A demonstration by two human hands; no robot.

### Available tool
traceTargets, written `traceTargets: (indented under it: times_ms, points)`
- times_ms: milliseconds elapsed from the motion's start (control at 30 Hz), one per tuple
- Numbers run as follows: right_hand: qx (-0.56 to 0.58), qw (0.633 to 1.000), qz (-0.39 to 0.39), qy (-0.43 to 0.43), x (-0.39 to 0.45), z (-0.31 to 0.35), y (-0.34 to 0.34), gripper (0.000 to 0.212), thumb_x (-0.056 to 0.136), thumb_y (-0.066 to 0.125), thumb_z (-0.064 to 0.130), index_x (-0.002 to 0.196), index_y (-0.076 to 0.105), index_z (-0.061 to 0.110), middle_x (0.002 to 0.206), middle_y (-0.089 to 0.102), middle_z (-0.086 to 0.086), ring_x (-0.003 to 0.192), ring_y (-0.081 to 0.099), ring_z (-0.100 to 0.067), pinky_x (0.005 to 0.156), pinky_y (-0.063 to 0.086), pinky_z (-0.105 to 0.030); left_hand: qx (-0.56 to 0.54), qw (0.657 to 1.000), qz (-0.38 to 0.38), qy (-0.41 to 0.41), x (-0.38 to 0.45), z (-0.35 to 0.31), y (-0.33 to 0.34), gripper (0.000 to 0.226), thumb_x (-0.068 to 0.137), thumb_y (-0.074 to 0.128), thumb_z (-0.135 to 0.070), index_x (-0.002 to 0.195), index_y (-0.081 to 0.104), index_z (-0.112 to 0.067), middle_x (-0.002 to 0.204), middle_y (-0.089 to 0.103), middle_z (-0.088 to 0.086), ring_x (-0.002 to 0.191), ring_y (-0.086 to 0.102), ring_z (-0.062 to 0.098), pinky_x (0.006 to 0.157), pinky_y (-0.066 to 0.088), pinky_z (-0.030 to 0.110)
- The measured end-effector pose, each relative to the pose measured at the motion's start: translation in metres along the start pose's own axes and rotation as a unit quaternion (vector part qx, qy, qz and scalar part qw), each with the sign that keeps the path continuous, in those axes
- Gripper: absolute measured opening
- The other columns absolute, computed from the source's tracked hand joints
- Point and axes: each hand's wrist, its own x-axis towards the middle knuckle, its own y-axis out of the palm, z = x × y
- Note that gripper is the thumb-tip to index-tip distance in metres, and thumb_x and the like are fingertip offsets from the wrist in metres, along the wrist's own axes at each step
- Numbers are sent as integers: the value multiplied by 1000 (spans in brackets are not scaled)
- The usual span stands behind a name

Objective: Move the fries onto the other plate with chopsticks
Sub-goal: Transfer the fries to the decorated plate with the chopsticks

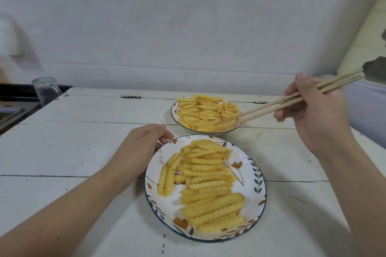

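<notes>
Reaching across with your right hand [313, 115], you grip the chopsticks [271, 105] in a pinch hold, tips down among the fries [205, 113] on the far plate [175, 110] at about 12 o'clock on the bench [83, 142]. Tips are blurred, so whether they clamp a fry is not readable. Your left hand [140, 150] has its fingers curled on the rim of the near plate [253, 171], at that plate's 10 o'clock, steadying it.

Key relation — chopstick tips land at the far pile's 4 o'clock edge, and most fries there lie roughly 9-to-3, so the sticks cross them at a slant. Right hand is the nearer one to that pile; the near plate sits toward 6 o'clock from the tips, so that is probably the carry direction, though both plates hold fries and I cannot confirm which is the source.

Fries are crinkle-cut, ridged, pale yellow, stiff-looking — ridges should give grip. Chopsticks are plain light wood, long, round. Near plate is glossy white with leaf and flower print and a dark rim; far plate is white, dark-rimmed. Bench is white painted planks, scuffed.
</notes>
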Motion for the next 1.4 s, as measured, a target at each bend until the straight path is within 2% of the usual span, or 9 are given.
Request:
traceTargets:
  times_ms: [167,333,600,767,867,1000,1167,1300,1400]
  points:
    - [-42,998,-38,29,0,-28,4,38,106,49,29,80,65,5,63,66,-9,57,71,-33,57,61,-36,7,1000,-2,-2,-1,-1,0,40,105,52,-35,88,79,-12,76,64,-4,55,56,8,61,45,29]
    - [-65,996,-36,41,-1,-45,16,37,106,50,28,84,67,2,63,68,-7,62,72,-34,62,63,-37,5,1000,-3,0,-2,-2,1,40,105,52,-35,90,79,-10,77,63,-4,55,55,8,61,45,28]
    - [-126,992,4,15,-8,-53,25,31,104,53,26,84,69,9,67,69,-5,66,73,-32,67,63,-38,12,1000,-6,0,-2,-2,1,39,105,53,-34,87,80,-11,76,64,-3,56,57,9,59,45,28]
    - [-103,995,-13,-4,-9,-51,28,34,105,50,25,84,66,4,73,67,-16,63,72,-27,61,59,-28,12,1000,-8,-5,-2,-3,1,39,104,53,-34,87,79,-11,77,65,-3,56,57,11,58,45,27]
    - [-86,995,-45,-6,-5,-47,24,37,106,48,25,81,65,4,65,68,-4,58,71,-29,59,60,-31,13,1000,-6,-3,-2,-4,1,39,105,52,-34,88,79,-11,78,65,-2,56,57,10,58,46,27]
    - [-36,997,-62,16,-1,-32,12,45,107,45,31,78,61,1,57,63,-8,51,68,-30,54,60,-36,9,1000,-3,-4,-3,-4,1,39,105,51,-33,90,79,-10,77,64,-2,55,56,10,58,46,27]
    - [50,997,19,57,-4,-5,4,50,105,41,35,73,58,0,52,57,-12,43,61,-30,45,51,-31,13,1000,1,-4,-3,-3,1,40,105,51,-34,89,79,-11,75,64,-4,56,56,10,58,45,27]
    - [35,994,81,63,-10,1,10,48,95,47,40,66,62,5,48,54,-13,40,59,-30,42,48,-31,13,1000,1,-4,-3,-3,1,40,105,51,-34,89,79,-11,74,64,-5,56,55,9,54,45,25]
    - [14,993,95,62,-11,1,11,44,91,51,39,58,67,14,52,54,-10,39,58,-31,40,47,-31,6,1000,4,-15,-3,-3,1,40,105,52,-37,88,79,-13,73,64,-5,55,56,11,54,44,25]
